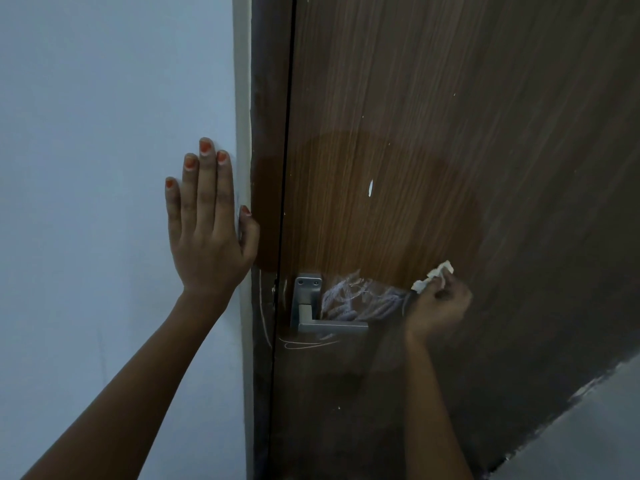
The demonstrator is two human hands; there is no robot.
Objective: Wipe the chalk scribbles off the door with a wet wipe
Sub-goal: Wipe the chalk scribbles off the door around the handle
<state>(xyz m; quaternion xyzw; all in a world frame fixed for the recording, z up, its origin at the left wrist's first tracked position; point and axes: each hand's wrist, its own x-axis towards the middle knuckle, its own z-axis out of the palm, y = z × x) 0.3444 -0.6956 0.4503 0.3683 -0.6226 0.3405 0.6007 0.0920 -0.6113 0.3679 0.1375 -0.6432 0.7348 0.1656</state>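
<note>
The brown wooden door [433, 116] fills the right half of the view. White chalk scribbles [356, 297] cover it just right of the metal lever handle [311, 306], with thin chalk lines [304, 342] below the handle and on the frame. A darker, damp-looking patch spreads above the scribbles. My right hand [438, 308] grips a crumpled white wet wipe [433, 276] against the door at the right end of the scribbles. My left hand [207, 223] lies flat on the wall, fingers straight, thumb at the door frame.
A pale blue wall [104, 133] stands left of the white frame strip [244, 133]. A small white fleck [370, 187] sits on the door above the handle. Grey floor [595, 434] shows at the bottom right.
</note>
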